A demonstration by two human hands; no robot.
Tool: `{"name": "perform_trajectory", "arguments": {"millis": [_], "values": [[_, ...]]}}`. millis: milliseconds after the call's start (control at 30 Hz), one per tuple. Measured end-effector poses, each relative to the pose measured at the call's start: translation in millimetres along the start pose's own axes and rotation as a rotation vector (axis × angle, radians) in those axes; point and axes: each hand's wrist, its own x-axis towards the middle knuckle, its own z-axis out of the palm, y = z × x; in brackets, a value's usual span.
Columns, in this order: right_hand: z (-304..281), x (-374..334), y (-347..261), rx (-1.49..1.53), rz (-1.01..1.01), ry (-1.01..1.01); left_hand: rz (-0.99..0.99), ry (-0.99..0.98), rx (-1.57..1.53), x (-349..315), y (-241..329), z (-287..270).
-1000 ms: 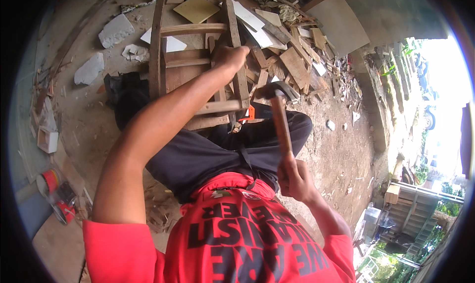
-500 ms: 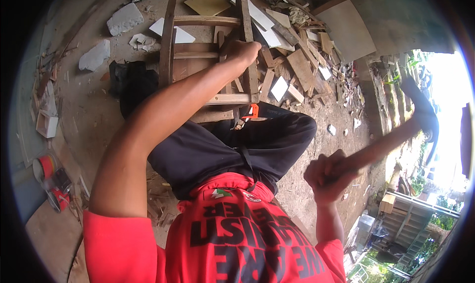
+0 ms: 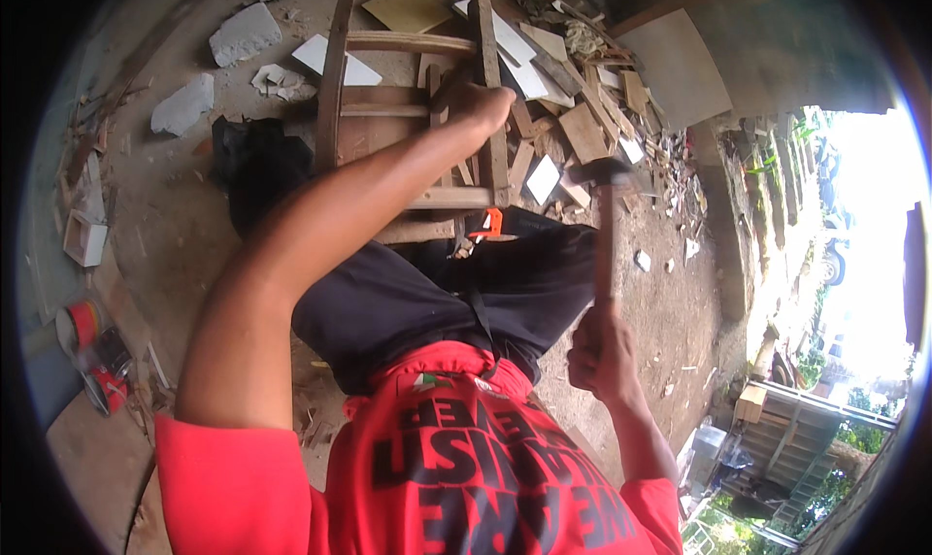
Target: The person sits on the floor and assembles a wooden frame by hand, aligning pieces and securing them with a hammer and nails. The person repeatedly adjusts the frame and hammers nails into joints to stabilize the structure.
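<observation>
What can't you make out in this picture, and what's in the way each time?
All in the head view:
Left hand: fingertips hidden behind the hand itself.
Wooden frame: lower left part covered by the left forearm.
Hammer: head blurred; handle's end hidden inside the right hand.
Scrap wood: cut off by the upper edge.
Outdoor area: washed out by glare.

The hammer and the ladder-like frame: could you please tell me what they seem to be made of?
The hammer's handle looks like dull wood, being plain brown; its head, dark but blurred, is probably metal. The frame seems matte, unpainted wood, judging by its brown, uneven tone.
</observation>
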Motion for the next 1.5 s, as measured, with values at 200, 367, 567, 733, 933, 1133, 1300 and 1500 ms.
{"name": "perform_trajectory", "arguments": {"millis": [200, 367, 567, 733, 933, 1133, 1300, 1500], "values": [[7.7, 14.6, 19.3, -0.283, 0.027, -0.1, -0.101, -0.169, -0.18, -28.9, 25.2, -13.9], [-5.3, -13.1, -11.4, 0.024, -0.286, 0.042, -0.063, -0.165, -0.108, -32.5, 26.5, -17.3], [-4.0, 14.7, 22.6, -0.183, -0.023, -0.008, -0.108, -0.215, -0.13, -32.1, 30.6, -19.9], [-4.0, 4.7, 21.6, 0.088, -0.657, -0.028, -0.116, -0.176, -0.079, -30.1, 31.3, -18.4], [22.1, -18.6, -0.2, -0.344, -0.2, -0.104, -0.039, -0.082, -0.115, -27.4, 24.9, -17.2], [9.4, 4.6, 23.6, -0.411, -0.26, -0.034, -0.126, -0.16, -0.016, -16.0, 25.7, -5.2], [22.0, -15.9, -16.4, -0.134, -0.519, -0.237, -0.131, -0.188, -0.05, -16.7, 15.4, -13.7], [12.7, 0.4, -2.7, -0.002, 0.123, -0.03, -0.093, -0.028, 0.008, -5.0, 7.5, -3.0]]}}
